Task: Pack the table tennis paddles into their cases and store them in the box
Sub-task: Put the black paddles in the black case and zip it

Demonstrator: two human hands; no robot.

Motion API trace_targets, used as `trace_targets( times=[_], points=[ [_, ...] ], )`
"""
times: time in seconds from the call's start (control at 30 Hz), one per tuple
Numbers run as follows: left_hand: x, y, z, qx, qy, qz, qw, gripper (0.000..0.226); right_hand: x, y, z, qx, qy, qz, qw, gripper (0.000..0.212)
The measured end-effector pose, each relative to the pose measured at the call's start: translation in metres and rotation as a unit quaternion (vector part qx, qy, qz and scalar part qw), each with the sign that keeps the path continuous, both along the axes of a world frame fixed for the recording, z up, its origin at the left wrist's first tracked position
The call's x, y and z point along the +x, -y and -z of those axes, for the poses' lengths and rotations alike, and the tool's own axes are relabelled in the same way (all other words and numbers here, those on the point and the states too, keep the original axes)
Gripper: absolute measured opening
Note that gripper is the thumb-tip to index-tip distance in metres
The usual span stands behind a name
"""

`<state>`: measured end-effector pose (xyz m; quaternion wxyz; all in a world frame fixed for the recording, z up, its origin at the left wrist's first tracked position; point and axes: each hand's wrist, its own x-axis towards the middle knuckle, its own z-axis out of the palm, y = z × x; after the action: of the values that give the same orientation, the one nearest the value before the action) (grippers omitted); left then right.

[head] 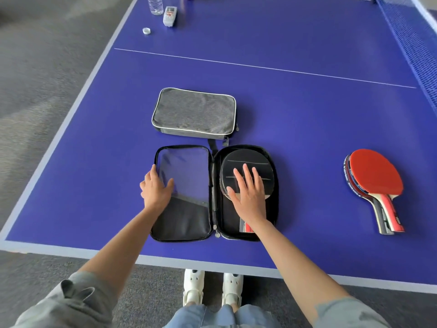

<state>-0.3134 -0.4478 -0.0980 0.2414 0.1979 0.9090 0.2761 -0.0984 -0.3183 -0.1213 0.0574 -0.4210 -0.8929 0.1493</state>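
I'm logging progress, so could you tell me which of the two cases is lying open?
The black case nearest the person lies unzipped and flat; the grey case behind it is closed.

Black case [184, 209] lies open flat at near table edge, clear pocket on left half. Black-faced paddle [246, 162] sits in right half, handle pointing near. Closed grey case [195, 113] just beyond it. Red paddles [376, 178] stacked far right, looks like two.
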Motion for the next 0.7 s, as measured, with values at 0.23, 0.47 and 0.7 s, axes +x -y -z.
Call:
trace_targets(
  times=[0.23, 0.47, 0.7],
  points=[
    [-0.012, 0.023, -0.014, 0.123, 0.087, -0.021, 0.988, 0.013, 0.0, -0.002, -0.001, -0.002, 0.025, -0.001, 1.0, 0.057],
    [0.014, 0.006, -0.073, 0.271, 0.232, 0.047, 0.933, 0.038, -0.013, 0.001, -0.04, -0.238, -0.103, 0.043, 0.965, 0.058],
    [0.091, -0.045, -0.091, 0.267, 0.269, 0.201, 0.903, 0.048, -0.023, 0.002, -0.116, -0.483, -0.384, 0.089, 0.782, 0.038]
  ],
)
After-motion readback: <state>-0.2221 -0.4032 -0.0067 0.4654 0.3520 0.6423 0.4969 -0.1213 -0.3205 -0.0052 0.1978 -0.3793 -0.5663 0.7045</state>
